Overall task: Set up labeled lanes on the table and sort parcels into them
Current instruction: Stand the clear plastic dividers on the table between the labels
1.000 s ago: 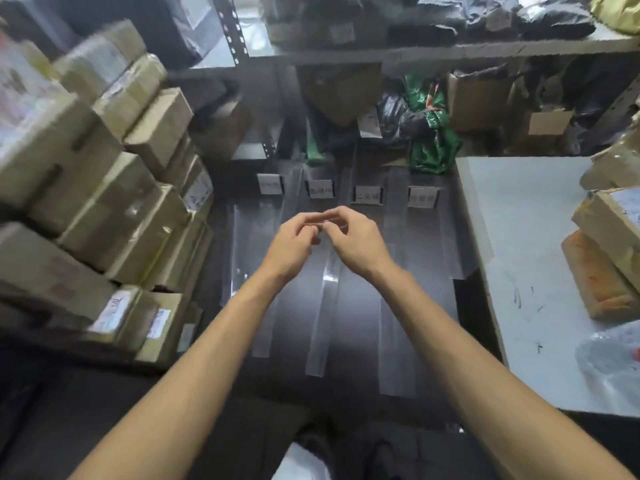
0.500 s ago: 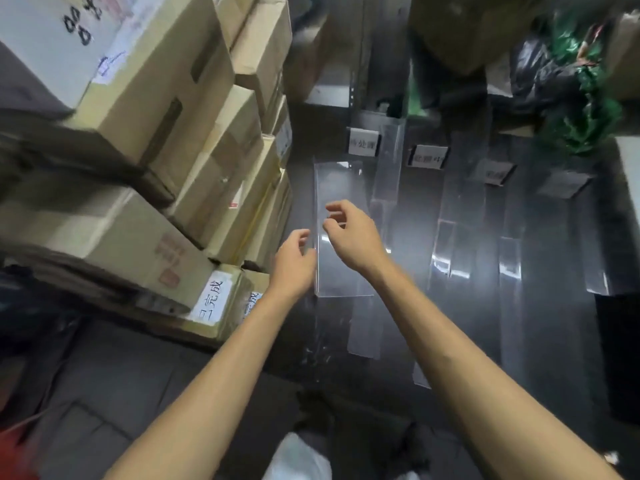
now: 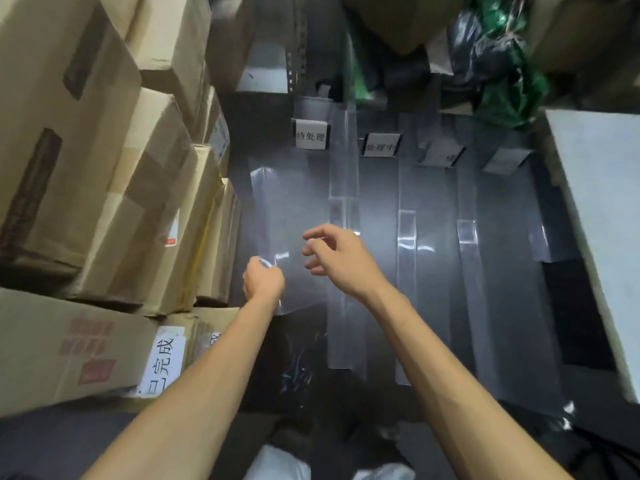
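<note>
Left hand [image 3: 263, 282] grips a clear sheet [image 3: 287, 209], edges barely visible – right hand [image 3: 341, 259] loosely curled, empty

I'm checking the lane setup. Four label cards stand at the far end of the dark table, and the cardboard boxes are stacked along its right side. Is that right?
Not quite. The stacked cardboard boxes are along the left side of the dark table, not the right, as the head view shows. The four label cards do stand at its far end.
</note>
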Motion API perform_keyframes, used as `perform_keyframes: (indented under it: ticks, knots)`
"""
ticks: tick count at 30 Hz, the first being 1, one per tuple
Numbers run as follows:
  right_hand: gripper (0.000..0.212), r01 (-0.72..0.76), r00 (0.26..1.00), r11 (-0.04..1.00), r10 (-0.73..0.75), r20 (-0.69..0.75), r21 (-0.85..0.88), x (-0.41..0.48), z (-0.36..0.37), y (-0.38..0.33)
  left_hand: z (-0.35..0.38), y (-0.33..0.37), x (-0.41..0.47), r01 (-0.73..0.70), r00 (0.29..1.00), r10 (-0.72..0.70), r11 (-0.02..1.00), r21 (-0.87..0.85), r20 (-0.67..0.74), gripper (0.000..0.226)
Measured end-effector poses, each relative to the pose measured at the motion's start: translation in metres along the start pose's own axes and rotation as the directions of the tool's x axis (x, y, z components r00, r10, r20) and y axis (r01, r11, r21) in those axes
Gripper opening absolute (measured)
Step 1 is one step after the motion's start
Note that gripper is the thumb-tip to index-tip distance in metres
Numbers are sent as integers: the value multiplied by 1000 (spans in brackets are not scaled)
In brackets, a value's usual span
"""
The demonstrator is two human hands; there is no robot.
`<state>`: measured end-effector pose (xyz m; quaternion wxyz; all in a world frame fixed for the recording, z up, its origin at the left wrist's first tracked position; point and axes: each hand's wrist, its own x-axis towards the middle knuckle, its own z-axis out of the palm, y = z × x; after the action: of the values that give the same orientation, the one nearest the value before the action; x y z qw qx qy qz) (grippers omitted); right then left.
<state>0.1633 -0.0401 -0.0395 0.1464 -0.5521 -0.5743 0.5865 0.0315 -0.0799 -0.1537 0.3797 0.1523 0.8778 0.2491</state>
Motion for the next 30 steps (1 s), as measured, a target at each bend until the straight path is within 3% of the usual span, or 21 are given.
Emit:
perform_keyframes:
  ticks: [4,8,11,15,18,23,25,30]
  knots:
    - [31,160,968,967,-192,-159,-196,-4,-9,-13,-3,19,-6,30,998,-42,971,-236,-46,39]
    - [61,256,943,940,-294,-155,-227,-19,-23,-35,-10,65,-41,-118,981,50,922,-369,-188,32]
    - [67,262,953,959,-275,-131,-106,-41,-44,-49,-13,96,-85,-292,944,202,879,-377,-260,35]
    - [54,304,929,948,-316,-193,-88,-79,-94,-50,7,121,-150,-458,877,391,855,-242,-278,27]
    - [51,298,896,947,-321,-306,-120,-108,-146,-36,37,133,-195,-504,859,462,838,-210,-221,19]
    - [55,291,826,946,-323,-462,-143,-154,-222,1,95,150,-250,-548,818,575,773,-319,-11,26]
    - [55,276,806,950,-311,-504,-144,-169,-247,17,120,153,-266,-552,801,598,763,-336,42,33]
    - [47,211,763,956,-292,-577,-204,-191,-296,62,171,157,-296,-522,768,612,769,-369,188,27]
